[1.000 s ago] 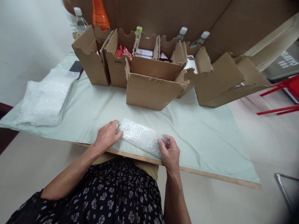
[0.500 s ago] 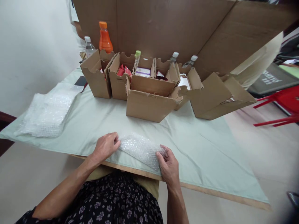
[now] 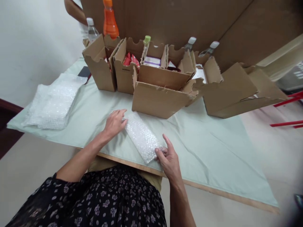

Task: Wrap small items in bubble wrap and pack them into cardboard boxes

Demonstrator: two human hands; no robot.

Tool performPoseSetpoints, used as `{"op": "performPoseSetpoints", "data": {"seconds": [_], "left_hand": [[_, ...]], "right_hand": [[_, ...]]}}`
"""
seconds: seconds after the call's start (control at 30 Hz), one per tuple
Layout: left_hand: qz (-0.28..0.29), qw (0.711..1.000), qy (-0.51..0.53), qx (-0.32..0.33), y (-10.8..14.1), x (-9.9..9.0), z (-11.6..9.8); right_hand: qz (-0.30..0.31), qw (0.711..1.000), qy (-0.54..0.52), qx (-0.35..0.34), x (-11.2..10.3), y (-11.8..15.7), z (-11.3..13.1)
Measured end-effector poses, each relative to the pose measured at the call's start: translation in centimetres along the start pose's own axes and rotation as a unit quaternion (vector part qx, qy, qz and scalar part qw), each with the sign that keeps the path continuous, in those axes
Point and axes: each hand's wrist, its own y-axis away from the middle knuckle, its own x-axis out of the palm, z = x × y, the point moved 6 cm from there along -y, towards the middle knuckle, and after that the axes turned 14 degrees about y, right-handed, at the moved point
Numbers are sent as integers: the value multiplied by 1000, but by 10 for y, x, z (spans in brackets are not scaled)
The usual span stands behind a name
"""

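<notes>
A piece of clear bubble wrap (image 3: 141, 136) lies at a slant on the pale green cloth in front of me. My right hand (image 3: 168, 157) grips its lower right corner between thumb and fingers, with the index finger raised off it. At the upper left end of the wrap is my left hand (image 3: 115, 122), its fingers loosely apart and the tips at the edge of the sheet. Just beyond that end stands an open cardboard box (image 3: 161, 99).
A stack of bubble wrap sheets (image 3: 55, 102) lies on the left, with a dark flat object (image 3: 84, 72) behind it. Several cardboard bins (image 3: 100, 71) line the back, bottles such as an orange one (image 3: 110, 23) behind them. The table's wooden edge (image 3: 213, 190) runs near me.
The bubble wrap has swung so its left end points farther away. My left hand has moved forward and its pinch has loosened. The right hand still holds its corner. The view has shifted slightly.
</notes>
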Motion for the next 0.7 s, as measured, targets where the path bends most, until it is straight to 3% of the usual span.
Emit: {"op": "performPoseSetpoints", "data": {"seconds": [0.07,0.13,0.23,0.33,0.4,0.47,0.57,0.7], "left_hand": [[-14,999,-9,42,10,4,-6],[-8,993,24,113,34,7,-20],[62,966,123,217,84,11,-47],[155,932,208,253,122,13,-65],[181,917,234,269,136,13,-70],[173,916,225,284,142,14,-70],[115,935,191,276,146,15,-62],[52,951,230,200,147,12,-48]], "right_hand": [[29,999,-18,37,11,13,-4],[52,995,-46,68,19,24,-8],[98,988,-89,84,28,33,-9],[126,980,-128,86,34,37,-6],[131,973,-164,99,38,39,-4],[137,962,-204,120,44,44,-1],[160,948,-242,133,51,53,3],[198,954,-216,68,46,61,9]]}}
